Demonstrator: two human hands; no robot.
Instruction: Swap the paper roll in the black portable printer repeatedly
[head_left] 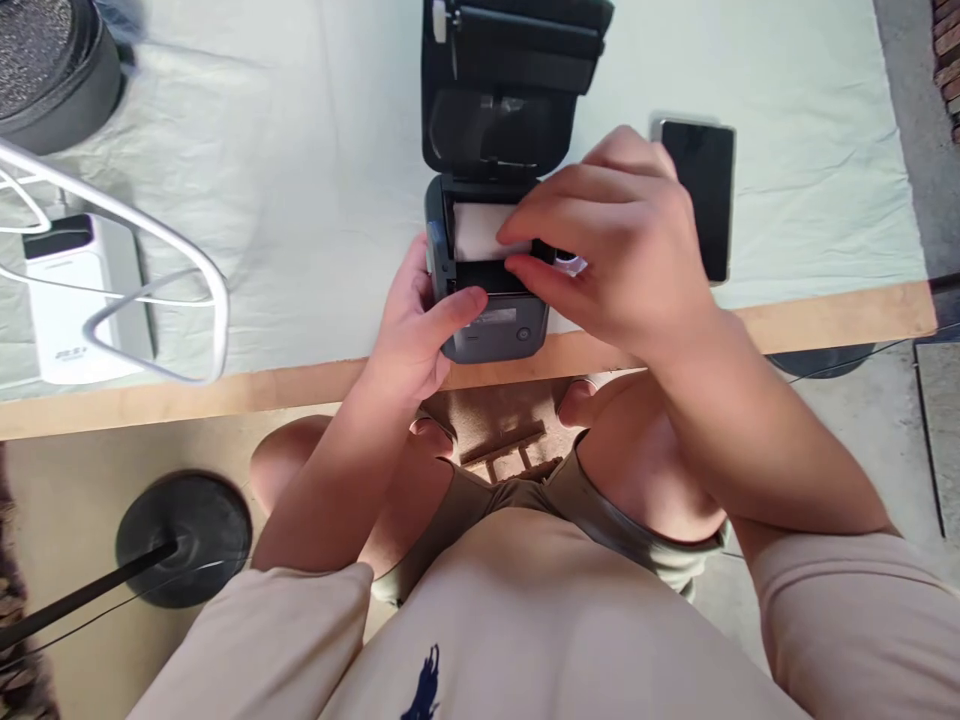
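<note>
A small dark grey label printer (484,345) sits at the table's front edge with its black lid (499,120) swung up and back. A white paper roll (474,232) lies in its open compartment. My left hand (420,335) grips the printer's left side, thumb over the front top edge and fingers partly hidden behind and under it. From the right, my right hand (619,245) reaches over the compartment, its thumb and forefinger closed at the right part of the roll. The roll's right end is hidden behind those fingers.
A black smartphone (709,200) lies right of my right hand. At the left are a white power bank (86,310), a looping white cable (221,320) and a round black case (60,85) on the pale tablecloth (300,200). A black round stand base (184,540) is on the floor.
</note>
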